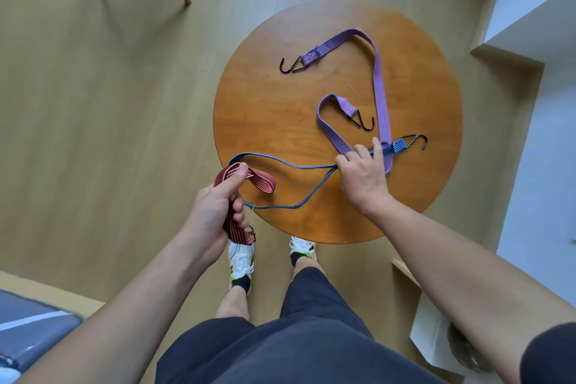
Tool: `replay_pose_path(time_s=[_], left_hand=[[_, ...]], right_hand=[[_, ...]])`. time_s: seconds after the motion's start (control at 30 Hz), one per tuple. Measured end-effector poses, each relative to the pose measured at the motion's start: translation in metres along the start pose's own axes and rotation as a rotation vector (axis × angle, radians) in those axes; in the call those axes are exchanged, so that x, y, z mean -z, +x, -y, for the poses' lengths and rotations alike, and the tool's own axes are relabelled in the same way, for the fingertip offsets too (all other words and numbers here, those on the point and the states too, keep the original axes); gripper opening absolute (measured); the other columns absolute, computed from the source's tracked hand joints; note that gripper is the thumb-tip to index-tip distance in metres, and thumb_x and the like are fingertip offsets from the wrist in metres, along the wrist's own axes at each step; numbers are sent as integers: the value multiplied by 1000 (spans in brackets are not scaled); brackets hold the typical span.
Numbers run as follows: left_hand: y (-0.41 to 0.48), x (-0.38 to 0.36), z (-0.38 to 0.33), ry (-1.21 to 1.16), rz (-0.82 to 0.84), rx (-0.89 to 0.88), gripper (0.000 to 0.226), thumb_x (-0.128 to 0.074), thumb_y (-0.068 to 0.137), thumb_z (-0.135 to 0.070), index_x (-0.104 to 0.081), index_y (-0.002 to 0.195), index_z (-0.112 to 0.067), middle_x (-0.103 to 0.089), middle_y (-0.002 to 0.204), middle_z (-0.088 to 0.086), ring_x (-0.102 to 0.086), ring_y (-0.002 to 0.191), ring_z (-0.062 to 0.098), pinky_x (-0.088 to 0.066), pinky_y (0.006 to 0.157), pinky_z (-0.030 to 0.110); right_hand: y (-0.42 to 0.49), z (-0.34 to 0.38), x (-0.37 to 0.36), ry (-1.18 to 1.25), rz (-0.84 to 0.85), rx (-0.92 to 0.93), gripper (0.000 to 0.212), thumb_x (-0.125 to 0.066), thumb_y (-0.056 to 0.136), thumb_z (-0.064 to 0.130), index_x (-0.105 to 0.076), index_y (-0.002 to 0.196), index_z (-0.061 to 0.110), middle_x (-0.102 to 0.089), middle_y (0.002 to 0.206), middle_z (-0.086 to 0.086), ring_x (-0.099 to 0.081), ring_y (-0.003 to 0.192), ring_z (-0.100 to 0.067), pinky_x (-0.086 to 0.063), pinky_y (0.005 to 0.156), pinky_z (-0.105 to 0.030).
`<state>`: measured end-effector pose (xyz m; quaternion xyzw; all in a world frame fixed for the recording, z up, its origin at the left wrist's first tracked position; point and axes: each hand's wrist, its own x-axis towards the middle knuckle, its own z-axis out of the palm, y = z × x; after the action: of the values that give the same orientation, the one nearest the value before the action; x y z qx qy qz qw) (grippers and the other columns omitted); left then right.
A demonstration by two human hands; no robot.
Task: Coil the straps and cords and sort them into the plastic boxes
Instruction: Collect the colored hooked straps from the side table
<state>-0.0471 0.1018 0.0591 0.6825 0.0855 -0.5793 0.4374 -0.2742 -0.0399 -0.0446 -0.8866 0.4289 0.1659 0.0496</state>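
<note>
Step in hand: red strap is folded into a coil. The left hand grips it, thumb clamping the folds.

Right hand rests with fingers spread on the blue strap near its hook. That strap lies on the table and crosses the purple strap.

Next, judged: box the red coil, then gather the blue strap.

White box, lower right: contents hidden.

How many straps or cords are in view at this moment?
3. The red strap is looped in the left hand. The blue strap crosses the table's near side under the right hand. The purple strap sprawls across the far side. None seems hidden.
</note>
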Motion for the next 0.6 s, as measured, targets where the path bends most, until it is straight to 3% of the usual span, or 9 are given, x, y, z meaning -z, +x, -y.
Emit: replay_pose_path(time_s=[0.1, 0.2, 0.27, 0.33, 0.43, 0.53, 0.6], left_hand=[[-10, -6, -5, 22, 8, -39, 40, -77, 88, -45, -50, 68, -22, -47, 55, -1, -36, 40, 12, -36, 43, 23], [-25, -13, -16, 25, 30, -75, 38, -74, 92, -44, -53, 69, -22, -51, 58, 0, -36, 40, 11, -35, 43, 22], [-35, -16, -27, 14, 45, -90, 42, -73, 92, -46, -50, 66, -21, -49, 57, -1, -35, 39, 11, -34, 42, 23], [-49, -16, -41, -12, 58, -111, 47, -74, 90, -48, -45, 65, -20, -46, 54, -1, -33, 38, 11, -34, 42, 23], [-69, -10, -65, -55, 84, -149, 52, -76, 84, -52, -42, 60, -21, -42, 51, -1, -31, 39, 12, -34, 41, 23], [-88, -4, -86, -115, 143, -193, 52, -78, 77, -53, -42, 57, -21, -42, 51, 0, -34, 39, 13, -36, 41, 25], [-99, -2, -99, -181, 205, -226, 52, -76, 78, -54, -42, 57, -22, -43, 52, -1, -36, 41, 12, -38, 41, 26]], right_hand=[[-1, 0, 33, 61, -289, 37, 24, -55, 70, -9, -70, 81, 7, -59, 67, -14, -59, 74, -36, -38, 109, -61], [-2, 2, 72, 158, -457, 20, 28, -58, 67, -12, -73, 83, 7, -57, 69, -16, -57, 68, -36, -48, 99, -56], [-4, 3, 97, 218, -547, 7, 27, -63, 67, -12, -73, 83, 7, -60, 73, -18, -55, 63, -34, -54, 78, -46], [-12, 5, 125, 280, -607, 8, 21, -62, 74, -4, -73, 86, 8, -62, 78, -18, -55, 62, -33, -48, 62, -39], [-21, 9, 171, 388, -553, -75, 22, -61, 82, 10, -74, 99, 9, -62, 86, -16, -56, 76, -36, -46, 66, -39], [-27, 13, 218, 529, -427, -202, 30, -54, 86, 8, -71, 110, 14, -66, 99, -12, -56, 94, -35, -41, 77, -35], [-34, 15, 249, 619, -375, -192, 33, -51, 85, 7, -73, 108, 16, -70, 99, -9, -59, 93, -32, -41, 73, -34]])
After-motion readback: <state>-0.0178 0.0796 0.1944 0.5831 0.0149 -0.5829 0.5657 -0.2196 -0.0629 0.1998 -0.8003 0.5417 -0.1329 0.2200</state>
